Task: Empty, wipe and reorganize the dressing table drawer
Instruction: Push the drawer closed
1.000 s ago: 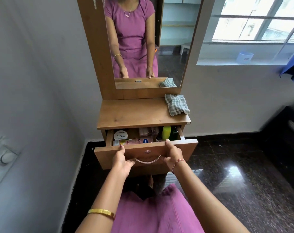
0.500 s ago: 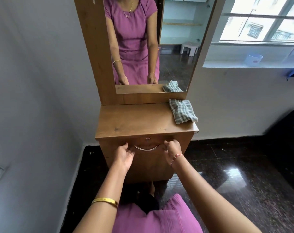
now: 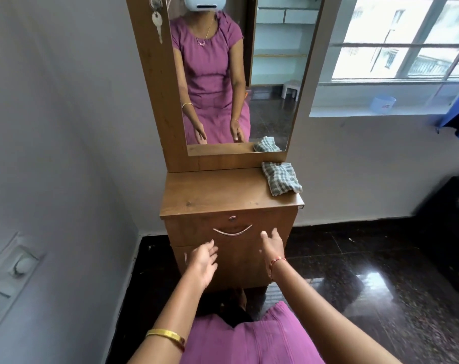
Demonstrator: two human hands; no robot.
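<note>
Wooden dresser's closed drawer (image 3: 231, 227) sits just beyond both hands' spread, empty fingers (image 3: 269, 239).

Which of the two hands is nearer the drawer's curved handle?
The right hand. Its fingertips reach up almost level with the curved handle, just to that handle's right, while the left hand sits lower. Neither touches it.

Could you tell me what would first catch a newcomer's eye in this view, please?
Both open hands, left hand and right hand, hover before the closed drawer, just below its curved metal handle. A checked cloth lies at the tabletop's back right corner, under the tall mirror.
</note>
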